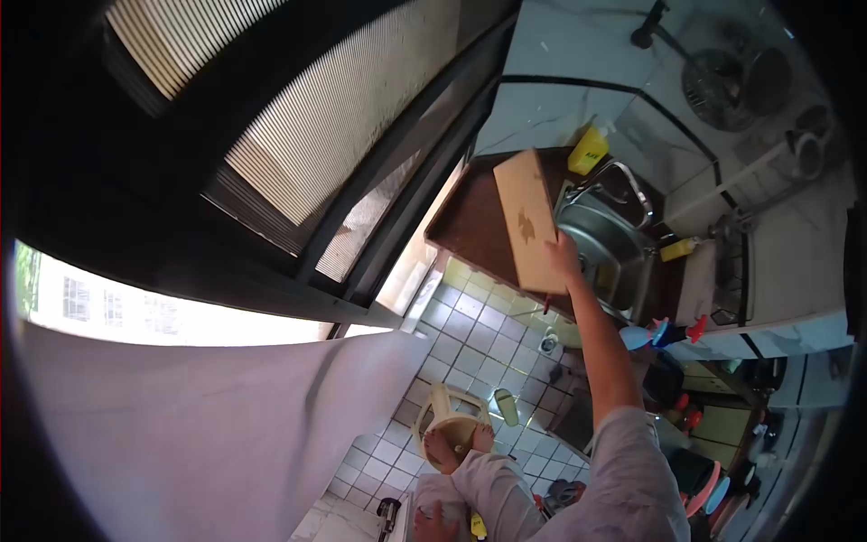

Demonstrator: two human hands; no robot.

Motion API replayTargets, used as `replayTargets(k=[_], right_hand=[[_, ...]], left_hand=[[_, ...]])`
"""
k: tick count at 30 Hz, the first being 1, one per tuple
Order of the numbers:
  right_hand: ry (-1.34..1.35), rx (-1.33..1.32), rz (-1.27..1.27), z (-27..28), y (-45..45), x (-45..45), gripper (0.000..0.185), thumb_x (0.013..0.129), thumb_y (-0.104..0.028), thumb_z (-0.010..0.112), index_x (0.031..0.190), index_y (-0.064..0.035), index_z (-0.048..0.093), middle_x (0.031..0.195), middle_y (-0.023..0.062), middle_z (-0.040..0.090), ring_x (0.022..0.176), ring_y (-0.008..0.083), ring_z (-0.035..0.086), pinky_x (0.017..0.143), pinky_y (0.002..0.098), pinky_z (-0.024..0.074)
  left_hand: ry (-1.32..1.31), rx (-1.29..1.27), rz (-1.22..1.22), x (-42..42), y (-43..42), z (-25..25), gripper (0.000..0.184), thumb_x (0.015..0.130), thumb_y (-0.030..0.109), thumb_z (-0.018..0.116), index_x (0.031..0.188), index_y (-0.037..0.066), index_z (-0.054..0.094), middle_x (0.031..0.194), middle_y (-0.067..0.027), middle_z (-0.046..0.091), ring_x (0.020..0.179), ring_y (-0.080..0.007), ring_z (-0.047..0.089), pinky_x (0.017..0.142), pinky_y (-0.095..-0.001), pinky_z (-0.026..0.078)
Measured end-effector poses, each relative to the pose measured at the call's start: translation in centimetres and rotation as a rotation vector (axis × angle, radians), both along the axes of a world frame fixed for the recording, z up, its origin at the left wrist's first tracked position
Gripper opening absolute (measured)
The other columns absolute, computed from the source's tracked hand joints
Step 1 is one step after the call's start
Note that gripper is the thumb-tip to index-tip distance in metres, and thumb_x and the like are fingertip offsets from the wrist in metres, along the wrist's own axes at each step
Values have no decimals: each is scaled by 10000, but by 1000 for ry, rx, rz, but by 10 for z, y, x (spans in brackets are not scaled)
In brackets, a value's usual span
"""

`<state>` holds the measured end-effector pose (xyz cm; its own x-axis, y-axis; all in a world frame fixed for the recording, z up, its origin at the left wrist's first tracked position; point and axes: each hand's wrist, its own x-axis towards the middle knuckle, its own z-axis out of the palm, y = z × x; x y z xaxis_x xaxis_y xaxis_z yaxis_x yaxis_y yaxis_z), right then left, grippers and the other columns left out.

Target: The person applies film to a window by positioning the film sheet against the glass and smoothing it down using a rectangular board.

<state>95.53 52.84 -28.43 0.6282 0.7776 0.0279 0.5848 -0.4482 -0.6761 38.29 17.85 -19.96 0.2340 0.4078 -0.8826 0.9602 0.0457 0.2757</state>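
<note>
A light brown flat board point(526, 221) with a dark mark on its face is held out over the brown counter point(474, 217), left of the metal sink point(610, 248). The fingers of my right hand point(564, 256) are closed on its right edge. Low in the view, my left hand point(436, 524) rests near my leg, its fingers apart and nothing seen in it. My bare feet are on a cream plastic stool point(449, 417).
A yellow bottle point(589, 149) stands behind the sink beside the curved faucet point(643, 194). Dark window frames point(361, 244) and a white cloth point(226, 425) fill the left. A green slipper point(506, 406) lies on the tiled floor point(483, 339). Kitchen items hang at the right.
</note>
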Motion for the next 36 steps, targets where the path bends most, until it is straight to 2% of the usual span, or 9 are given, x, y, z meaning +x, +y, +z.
replayTargets(k=[3,7,10,13,24,27,31,34,36], right_hand=[[710,193,-40,60,-90,-15,297,838,-111,672,1123,-31,647,961,82,709,888,224,672,777,376,518],[1121,251,-130,168,-193,-89,369,879,-49,676,1237,-26,590,1118,43,667,1003,167,633,855,334,508],[1288,203,-68,247,-233,-128,404,875,-40,679,1263,-18,566,1130,45,665,1017,165,635,881,307,496],[1418,150,39,315,-263,-178,425,877,-45,686,1280,-21,551,1143,45,660,1023,156,632,892,295,490],[580,88,307,395,-251,-212,547,932,-140,651,1425,-75,422,1250,97,614,982,159,628,876,300,504],[863,182,361,415,-262,-272,572,891,-140,701,1402,-68,453,1295,123,583,1071,208,622,911,326,505],[-385,374,996,526,-251,-329,690,809,-161,742,1424,-97,438,1416,141,466,1310,366,473,1095,521,375],[-453,65,1106,543,-244,-346,642,794,-230,751,1364,-95,491,1302,126,562,1270,323,511,1119,526,315],[-260,-455,1160,535,-236,-346,445,844,-280,704,1225,-114,546,1120,121,661,1042,342,650,862,480,517]], left_hand=[[70,53,-3,-9,-24,-22,928,829,697,547,1470,47,382,1444,-253,448,1342,-400,419,1139,-425,311],[-371,56,12,-10,0,-86,585,948,388,517,1377,-3,444,1280,-226,582,1219,-402,521,1080,-461,360],[-967,395,84,52,101,-6,429,1004,194,464,1401,33,453,1247,-175,600,1194,-303,562,1030,-403,427],[-1285,-315,823,91,167,175,500,1029,217,476,1469,10,358,1358,-123,542,1244,-234,539,1027,-370,445],[-1130,352,737,42,161,306,204,908,31,625,1108,-6,611,943,-47,697,774,-103,630,688,-276,518],[-827,761,543,46,148,335,176,876,97,635,1043,43,646,791,-131,678,666,-175,651,614,-320,494],[-662,1103,224,48,134,359,225,887,145,597,1097,148,676,935,-80,719,813,-276,698,668,-402,541],[-711,1269,-68,29,144,357,218,870,152,561,1028,222,695,912,-9,722,811,-227,700,706,-367,538],[-679,1154,-250,16,147,368,222,863,159,564,1037,218,687,940,4,724,835,-204,701,727,-351,538]])
